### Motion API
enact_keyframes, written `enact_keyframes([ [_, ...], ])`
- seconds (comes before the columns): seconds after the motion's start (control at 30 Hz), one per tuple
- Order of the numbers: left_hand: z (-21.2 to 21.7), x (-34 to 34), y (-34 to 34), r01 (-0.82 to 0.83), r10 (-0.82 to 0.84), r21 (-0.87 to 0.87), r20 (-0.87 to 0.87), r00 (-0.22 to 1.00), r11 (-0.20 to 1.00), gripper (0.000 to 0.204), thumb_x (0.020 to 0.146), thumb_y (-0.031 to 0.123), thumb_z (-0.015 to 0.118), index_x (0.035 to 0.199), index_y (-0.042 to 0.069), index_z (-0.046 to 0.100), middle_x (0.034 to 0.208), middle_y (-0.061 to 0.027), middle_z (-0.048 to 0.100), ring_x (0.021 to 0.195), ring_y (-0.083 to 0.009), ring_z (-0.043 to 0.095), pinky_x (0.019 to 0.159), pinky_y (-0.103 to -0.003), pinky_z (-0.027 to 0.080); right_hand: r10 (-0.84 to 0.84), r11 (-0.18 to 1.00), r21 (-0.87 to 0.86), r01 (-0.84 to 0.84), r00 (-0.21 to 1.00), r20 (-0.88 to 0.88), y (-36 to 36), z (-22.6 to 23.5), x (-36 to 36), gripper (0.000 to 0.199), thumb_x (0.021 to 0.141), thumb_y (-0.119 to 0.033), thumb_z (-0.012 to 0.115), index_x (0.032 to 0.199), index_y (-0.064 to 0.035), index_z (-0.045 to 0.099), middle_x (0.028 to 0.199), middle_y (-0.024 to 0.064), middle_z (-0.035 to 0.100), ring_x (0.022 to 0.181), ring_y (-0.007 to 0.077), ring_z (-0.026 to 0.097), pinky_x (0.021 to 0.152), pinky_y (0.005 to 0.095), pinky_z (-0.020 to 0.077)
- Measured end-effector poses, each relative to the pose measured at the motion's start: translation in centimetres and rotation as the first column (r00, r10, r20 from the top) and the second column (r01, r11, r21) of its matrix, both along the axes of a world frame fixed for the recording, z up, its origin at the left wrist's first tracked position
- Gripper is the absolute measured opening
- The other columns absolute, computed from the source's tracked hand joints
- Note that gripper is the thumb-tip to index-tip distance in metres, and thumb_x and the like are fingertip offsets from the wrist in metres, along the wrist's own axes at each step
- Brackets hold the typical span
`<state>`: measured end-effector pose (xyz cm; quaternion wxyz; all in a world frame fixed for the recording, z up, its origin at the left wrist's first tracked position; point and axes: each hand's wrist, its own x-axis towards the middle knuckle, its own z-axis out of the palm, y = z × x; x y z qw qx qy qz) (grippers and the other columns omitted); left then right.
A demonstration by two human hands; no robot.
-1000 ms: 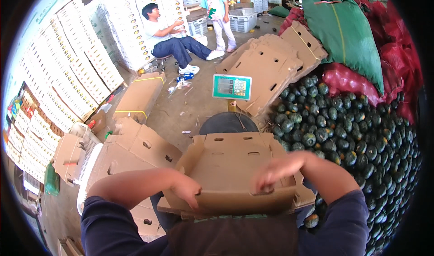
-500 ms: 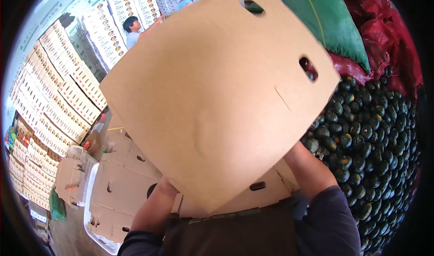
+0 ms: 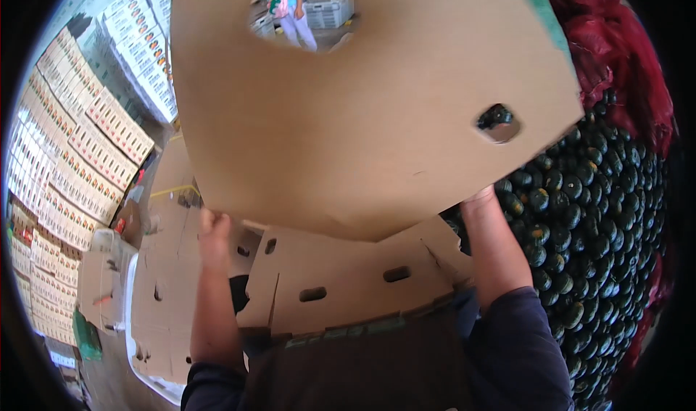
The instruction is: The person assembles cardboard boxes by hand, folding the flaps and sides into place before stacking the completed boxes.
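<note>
A large brown cardboard sheet (image 3: 341, 135) is held up in front of me, with a rounded opening near its top and a smaller oval hand hole on its right side. At its lower left corner, my left hand (image 3: 216, 228) is closed at the edge. My right hand (image 3: 478, 195) grips the lower right edge, its fingers mostly hidden behind the sheet. Below it, close to my body, lies another creased cardboard piece (image 3: 355, 277) with oval hand holes and slits; neither hand touches it.
Many dark green squashes (image 3: 580, 244) are heaped on the right, below red mesh sacks (image 3: 616, 63). To the left, flattened cardboard (image 3: 163, 288) rests on a white crate (image 3: 132, 324). Stacked printed cartons (image 3: 80, 150) line the far left. Through the sheet's opening a person (image 3: 286, 8) shows.
The cardboard sheet has swung and tilted, its lower corner rising away from me, and a rounded opening now shows near its top. Both hands have moved up and forward; the left has come into view.
</note>
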<state>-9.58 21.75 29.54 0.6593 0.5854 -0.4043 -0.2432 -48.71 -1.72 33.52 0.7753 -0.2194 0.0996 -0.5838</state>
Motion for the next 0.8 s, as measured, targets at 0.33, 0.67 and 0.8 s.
enact_keyframes([
  [0.33,8.5,-2.9,-2.1,0.024,-0.096,-0.321,-0.212,0.972,0.947,0.054,0.091,0.039,0.037,0.132,0.006,0.03,0.129,-0.0136,0.041,0.121,-0.0247,0.037,0.096,-0.035,0.031,0.04,0.973,-0.224,-0.063,0.993,-0.108,-1.6,-0.7,0.5,0.053,0.083,-0.056,0.044,0.101,-0.0067,0.05,0.097,0.0066,0.052,0.093,0.0244,0.049,0.087,0.0414,0.0386],
  [0.67,5.3,-2.7,2.4,0.091,-0.273,0.354,0.51,0.816,0.931,0.033,0.077,0.033,0.062,0.09,0.006,0.05,0.079,-0.0077,0.052,0.076,-0.0221,0.049,0.066,-0.032,0.04,-0.202,0.772,-0.623,-0.127,0.879,-0.431,1.1,0.2,-1.9,0.055,0.078,-0.061,0.049,0.084,-0.0067,0.054,0.079,0.0033,0.053,0.083,0.0227,0.048,0.085,0.0414,0.0363],
  [0.8,6.1,-5.6,5.7,0.155,-0.338,0.304,0.77,0.541,0.94,0.034,0.061,0.023,0.073,0.071,0.004,0.047,0.064,-0.0093,0.043,0.062,-0.0269,0.043,0.058,-0.035,0.036,-0.273,0.399,-0.871,-0.287,0.87,-0.412,6.4,0.9,-4.6,0.057,0.076,-0.063,0.051,0.077,-0.0067,0.056,0.072,0.002,0.053,0.079,0.022,0.048,0.084,0.0415,0.0354],
])
